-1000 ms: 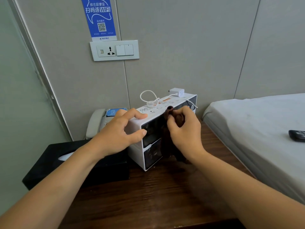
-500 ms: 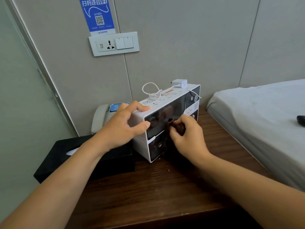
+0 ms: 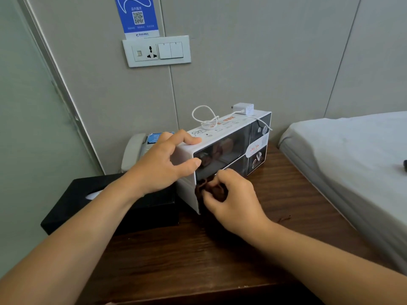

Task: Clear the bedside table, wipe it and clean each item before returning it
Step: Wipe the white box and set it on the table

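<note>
Now wiping: white box-shaped vending cabinet with dark glass front [image 3: 229, 148] on dark wooden bedside table [image 3: 198, 256], long axis 8-to-2 o'clock. Left hand [image 3: 163, 166] gripping near-end corner. Right hand [image 3: 233, 194] clenched round dark brown cloth [image 3: 217, 190], pressed against lower front, nearer remaining glass toward 2 o'clock.

Single head view (wide-angle), looking forward and down, close over bedside table [image 3: 220, 256] against wall [image 3: 253, 62].
</note>
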### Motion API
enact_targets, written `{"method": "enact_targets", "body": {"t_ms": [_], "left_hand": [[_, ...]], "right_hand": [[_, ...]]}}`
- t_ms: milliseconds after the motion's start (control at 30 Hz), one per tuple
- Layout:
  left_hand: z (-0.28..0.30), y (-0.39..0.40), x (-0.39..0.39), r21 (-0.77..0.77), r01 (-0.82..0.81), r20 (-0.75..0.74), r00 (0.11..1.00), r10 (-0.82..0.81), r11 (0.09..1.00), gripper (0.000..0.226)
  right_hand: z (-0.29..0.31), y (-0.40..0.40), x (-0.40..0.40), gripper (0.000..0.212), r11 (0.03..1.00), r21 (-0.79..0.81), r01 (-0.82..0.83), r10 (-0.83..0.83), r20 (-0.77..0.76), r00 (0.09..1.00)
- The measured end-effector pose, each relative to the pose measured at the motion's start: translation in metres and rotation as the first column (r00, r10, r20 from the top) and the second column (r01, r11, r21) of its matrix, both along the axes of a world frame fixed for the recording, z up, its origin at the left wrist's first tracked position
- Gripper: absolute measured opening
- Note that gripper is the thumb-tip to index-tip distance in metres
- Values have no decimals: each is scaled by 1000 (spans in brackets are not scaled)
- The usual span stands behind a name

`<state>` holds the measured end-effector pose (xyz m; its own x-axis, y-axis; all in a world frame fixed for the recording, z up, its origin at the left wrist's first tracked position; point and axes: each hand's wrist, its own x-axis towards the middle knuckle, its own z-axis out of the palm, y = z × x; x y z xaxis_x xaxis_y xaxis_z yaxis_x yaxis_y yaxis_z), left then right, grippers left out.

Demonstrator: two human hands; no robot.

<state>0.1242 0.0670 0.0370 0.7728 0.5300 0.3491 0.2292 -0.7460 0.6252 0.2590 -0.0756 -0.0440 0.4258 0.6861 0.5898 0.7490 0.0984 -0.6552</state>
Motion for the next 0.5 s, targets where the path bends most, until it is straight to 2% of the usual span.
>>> {"method": "enact_targets", "body": {"t_ms": [33,133,200,300,367,433,500], "left_hand": [[0,0,0,-1,0,-2,1000,0,1000,39],[0,0,-1,-5,-1,-11,1000,1,1000,39],[0,0,0,-6,-1,-17,1000,1,1000,39],[-1,1,0,-10,-1,5,1000,1,1000,39],[-1,2,0,-9,-1,7,1000,1,1000,39],[0,2,0,-13,1,-5,1000,-1,1000,37],[1,1,0,-8,2,-15,1000,-2,1000,33]], "right_hand": [[1,0,1,18,1000,-14,-5,5,-16,1000],[7,5,31,23,984,-55,170,-176,-151,973],[7,5,39,26,971,-64,229,-237,-183,954],[2,2,11,23,998,-7,68,-68,-47,997],[0,-1,3,27,999,-32,-42,43,41,998],[-2,2,21,28,998,-67,6,-4,33,999],[-2,4,42,27,983,-127,134,-140,-47,989]]}}
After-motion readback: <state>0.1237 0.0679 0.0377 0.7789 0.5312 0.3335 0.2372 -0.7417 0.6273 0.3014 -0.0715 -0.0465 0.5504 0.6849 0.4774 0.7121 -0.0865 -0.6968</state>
